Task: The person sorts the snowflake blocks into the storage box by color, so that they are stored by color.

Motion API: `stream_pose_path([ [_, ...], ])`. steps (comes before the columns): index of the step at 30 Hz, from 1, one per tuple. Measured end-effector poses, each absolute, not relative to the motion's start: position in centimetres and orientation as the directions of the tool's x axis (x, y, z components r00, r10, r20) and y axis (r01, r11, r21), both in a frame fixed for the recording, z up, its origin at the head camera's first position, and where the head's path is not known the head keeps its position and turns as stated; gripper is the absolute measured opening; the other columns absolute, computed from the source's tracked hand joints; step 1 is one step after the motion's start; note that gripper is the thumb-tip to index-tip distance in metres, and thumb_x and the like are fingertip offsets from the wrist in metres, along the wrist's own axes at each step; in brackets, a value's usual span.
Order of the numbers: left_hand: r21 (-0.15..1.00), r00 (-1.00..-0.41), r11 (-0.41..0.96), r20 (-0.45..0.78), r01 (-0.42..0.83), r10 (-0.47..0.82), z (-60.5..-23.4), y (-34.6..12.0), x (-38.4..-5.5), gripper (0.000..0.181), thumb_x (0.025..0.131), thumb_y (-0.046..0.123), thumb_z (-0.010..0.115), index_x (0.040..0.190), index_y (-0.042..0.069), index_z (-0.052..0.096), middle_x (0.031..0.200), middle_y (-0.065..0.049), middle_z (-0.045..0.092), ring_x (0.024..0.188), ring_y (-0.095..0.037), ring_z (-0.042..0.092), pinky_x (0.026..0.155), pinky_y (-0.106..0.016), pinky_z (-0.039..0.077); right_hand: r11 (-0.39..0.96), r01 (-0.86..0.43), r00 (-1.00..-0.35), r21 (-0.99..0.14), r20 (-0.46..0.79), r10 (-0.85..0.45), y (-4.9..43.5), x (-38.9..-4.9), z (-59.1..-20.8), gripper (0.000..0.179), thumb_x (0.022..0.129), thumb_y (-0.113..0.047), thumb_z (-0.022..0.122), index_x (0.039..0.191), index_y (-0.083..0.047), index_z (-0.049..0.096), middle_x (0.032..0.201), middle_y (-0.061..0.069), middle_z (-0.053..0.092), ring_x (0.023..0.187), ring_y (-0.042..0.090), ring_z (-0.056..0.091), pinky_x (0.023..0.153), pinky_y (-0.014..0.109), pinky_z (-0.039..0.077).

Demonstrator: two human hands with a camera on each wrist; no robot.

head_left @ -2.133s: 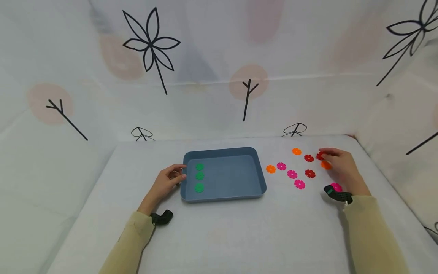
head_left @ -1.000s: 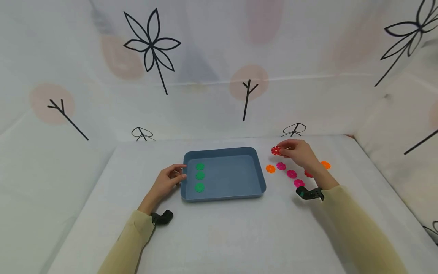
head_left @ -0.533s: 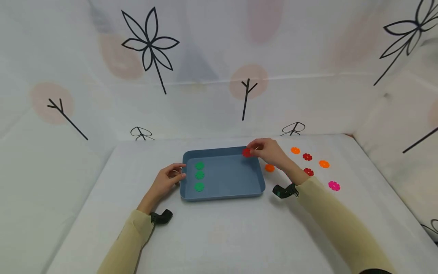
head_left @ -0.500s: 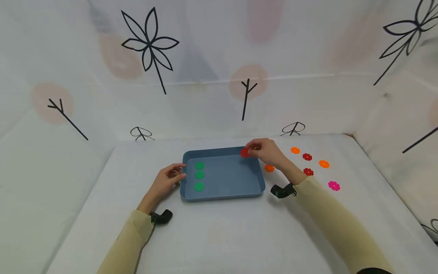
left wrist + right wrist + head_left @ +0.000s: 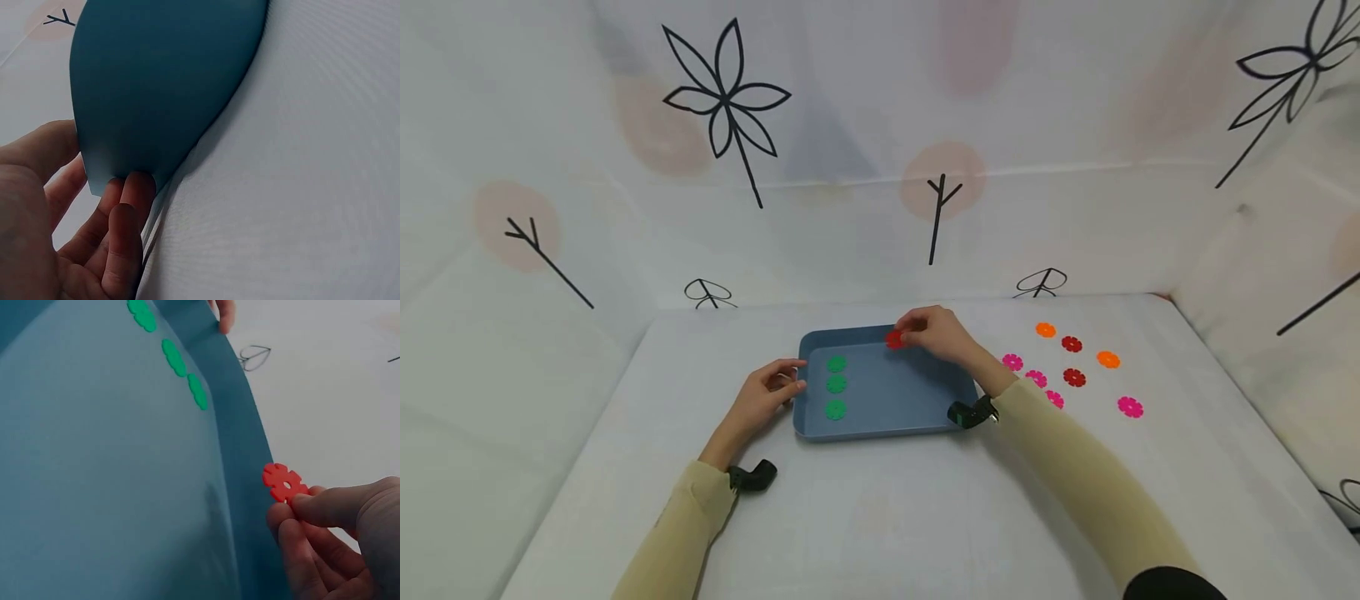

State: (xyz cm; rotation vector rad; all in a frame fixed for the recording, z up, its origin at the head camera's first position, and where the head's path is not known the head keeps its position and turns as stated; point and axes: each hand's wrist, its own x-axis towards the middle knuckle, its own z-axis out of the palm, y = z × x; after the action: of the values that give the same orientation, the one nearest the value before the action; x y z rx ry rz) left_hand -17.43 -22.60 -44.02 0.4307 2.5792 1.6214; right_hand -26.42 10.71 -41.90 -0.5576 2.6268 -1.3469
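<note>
My right hand (image 5: 942, 335) pinches a red flower-shaped notched disc (image 5: 893, 339) between thumb and fingers, over the far side of the blue-grey tray (image 5: 895, 404). Seen from the right wrist, the red disc (image 5: 285, 483) is tilted beside the tray wall (image 5: 240, 425), its centre hole showing. At the tray's left end, my left hand (image 5: 765, 395) grips the rim. The left wrist view has that hand's fingers (image 5: 128, 231) against the tray's wall (image 5: 162, 81). Inside the tray, green discs (image 5: 836, 383) lie in a column near the left wall.
Right of the tray, pink discs (image 5: 1012, 362), orange discs (image 5: 1046, 330) and red discs (image 5: 1074, 377) lie scattered on the white cloth (image 5: 880, 517). My right forearm (image 5: 1075, 467) passes in front of some of them. A patterned cloth wall (image 5: 850, 233) stands behind the table.
My right hand has taken the red disc from the far right group and carried it left, over the tray's far side. My left hand has stayed at the tray's left rim.
</note>
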Motion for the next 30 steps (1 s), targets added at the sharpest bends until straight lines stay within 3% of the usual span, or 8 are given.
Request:
stream_pose_path([
  [10, 0.888, -0.964, 0.42, 0.083, 0.187, 0.254, -43.9, -22.6, -17.2, 0.039, 0.095, 0.012, 0.069, 0.131, -0.004, 0.061, 0.103, -0.016, 0.057, 0.079, -0.017, 0.058, 0.06, -0.025, 0.045, 0.472, -0.222, -0.914, -0.853, 0.014, -0.405, 8.9, -27.2, -43.2, 0.016, 0.09, -0.004, 0.069, 0.105, -0.004, 0.074, 0.093, 0.007, 0.07, 0.079, 0.017, 0.066, 0.072, 0.029, 0.052],
  [30, 0.888, -0.963, 0.419, 0.087, 0.191, 0.255, -44.2, -22.4, -17.0, 0.039, 0.095, 0.012, 0.069, 0.13, -0.004, 0.061, 0.101, -0.013, 0.057, 0.078, -0.014, 0.059, 0.06, -0.026, 0.046, 0.517, -0.254, -0.91, -0.817, 0.02, -0.415, 6.2, -26.9, -44.3, 0.012, 0.089, -0.007, 0.073, 0.101, -0.006, 0.076, 0.088, 0.003, 0.072, 0.078, 0.015, 0.063, 0.072, 0.029, 0.047],
])
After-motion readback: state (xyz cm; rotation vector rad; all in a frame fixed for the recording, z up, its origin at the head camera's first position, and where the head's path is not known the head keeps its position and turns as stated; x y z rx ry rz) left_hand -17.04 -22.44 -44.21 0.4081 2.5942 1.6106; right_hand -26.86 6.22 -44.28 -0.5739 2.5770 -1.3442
